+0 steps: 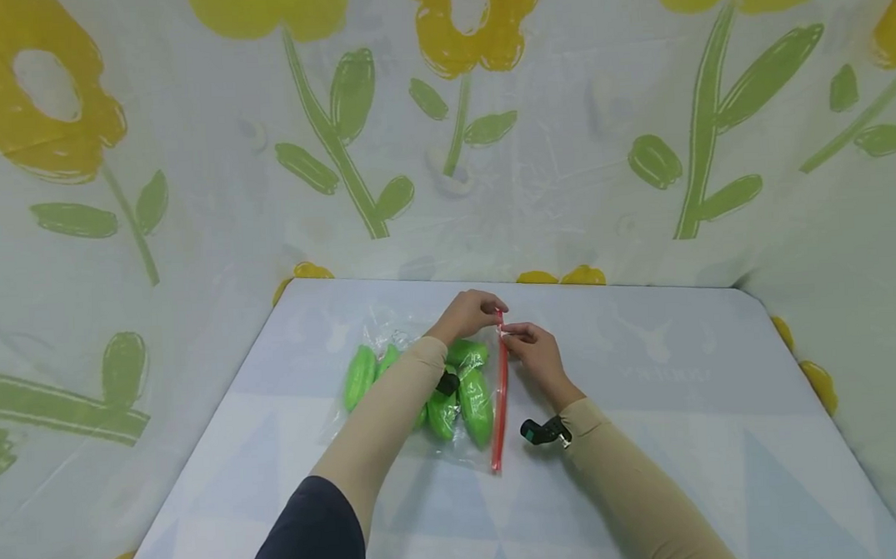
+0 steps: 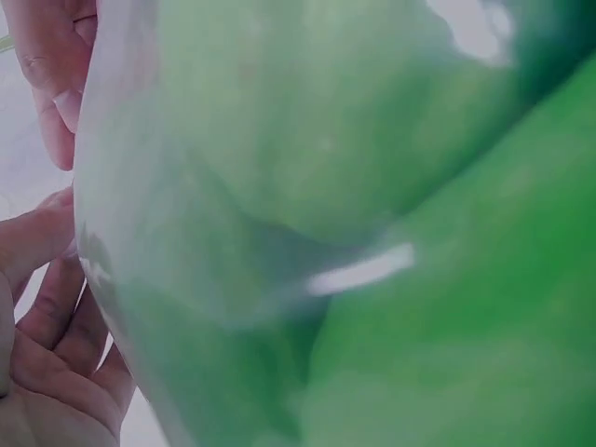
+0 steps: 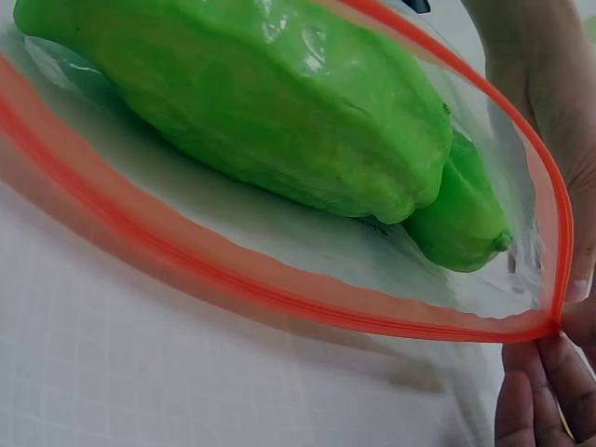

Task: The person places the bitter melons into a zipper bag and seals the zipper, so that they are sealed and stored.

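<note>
A clear zip bag [image 1: 502, 394] with a red closure strip lies on the table, holding several bright green, gourd-like vegetables [image 1: 476, 403]. In the right wrist view its red-edged mouth [image 3: 279, 303] gapes, with a large knobbly green vegetable [image 3: 279, 102] inside. My left hand [image 1: 468, 314] reaches over the bag and pinches its far corner at the end of the strip. From the other side, my right hand [image 1: 537, 355] pinches the strip just below that. Close up, the left wrist view is mostly filled by green vegetables [image 2: 447, 279] behind shiny plastic.
The white table [image 1: 651, 454] has pale blue triangle patterns. Behind and beside it hangs a curtain [image 1: 549, 192] printed with yellow flowers. A small black wrist camera [image 1: 546, 431] sits on the right wrist.
</note>
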Motion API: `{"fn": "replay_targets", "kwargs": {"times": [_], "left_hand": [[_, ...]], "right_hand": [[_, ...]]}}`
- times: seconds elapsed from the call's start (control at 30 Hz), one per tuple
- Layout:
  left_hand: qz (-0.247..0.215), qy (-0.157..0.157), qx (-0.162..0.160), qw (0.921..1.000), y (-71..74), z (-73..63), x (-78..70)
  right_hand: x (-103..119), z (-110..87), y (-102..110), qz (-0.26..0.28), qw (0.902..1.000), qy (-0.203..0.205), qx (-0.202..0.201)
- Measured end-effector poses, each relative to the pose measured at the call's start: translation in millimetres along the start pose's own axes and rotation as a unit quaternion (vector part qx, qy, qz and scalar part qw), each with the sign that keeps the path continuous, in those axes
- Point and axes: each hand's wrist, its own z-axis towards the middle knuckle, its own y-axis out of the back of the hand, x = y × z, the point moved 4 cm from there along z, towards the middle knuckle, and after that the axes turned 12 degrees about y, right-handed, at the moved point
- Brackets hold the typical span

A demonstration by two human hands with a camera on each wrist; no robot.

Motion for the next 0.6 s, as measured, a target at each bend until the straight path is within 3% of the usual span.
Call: {"fn": "replay_targets", "kwargs": {"times": [0.37, 0.6], "left_hand": [[0.011, 0.005, 0.005, 0.9999, -1.0, 1.1, -1.2], [0.015, 0.008, 0.003, 0.9998, 1.4, 0.6, -2.1]], "right_hand": [[2, -6.6, 1, -0.012, 0.9999, -0.009, 0.008], [3, -21.7, 2, -0.022, 0.9984, -0.028, 0.044]]}}
